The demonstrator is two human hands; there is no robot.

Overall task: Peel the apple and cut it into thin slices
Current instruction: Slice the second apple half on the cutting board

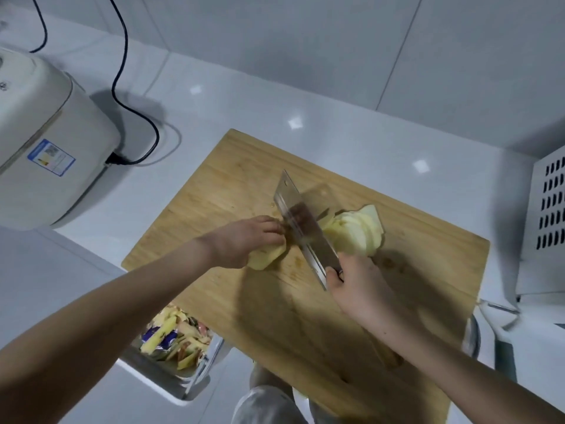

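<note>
A peeled apple piece (265, 254) lies on the wooden cutting board (214, 191), pale yellow, partly under my left hand (244, 240), whose curled fingers hold it down. My right hand (356, 284) grips the handle of a steel cleaver (302, 228). The blade stands on edge against the right side of that piece. To the right of the blade lies a fanned pile of thin apple slices (356, 232).
A white rice cooker (46, 142) with a black cord (134, 111) stands at the left. A bin with apple peels (175, 341) sits below the board's left corner. A white vented appliance (547, 215) stands at the right. Tiled wall behind.
</note>
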